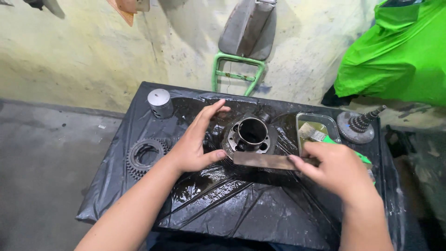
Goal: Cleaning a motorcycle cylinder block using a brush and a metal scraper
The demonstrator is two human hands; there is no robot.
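Two hands: left hand (195, 142) open-fingered against engine cylinder (251, 135), right hand (337, 169) pinching flat strip (269, 161).

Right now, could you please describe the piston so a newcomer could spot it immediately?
Find the table draped in black plastic. At its far left corner, beyond the left hand, stands the piston: a short, upright silver cylinder, unlike the flat dark gear ring nearer the front.

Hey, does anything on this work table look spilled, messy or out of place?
Yes. The black plastic sheet is wet and glossy with pooled liquid just in front of the engine cylinder, below the left hand. The sheet is also wrinkled. The right hand holds a flat strip against the cylinder; nothing looks broken.
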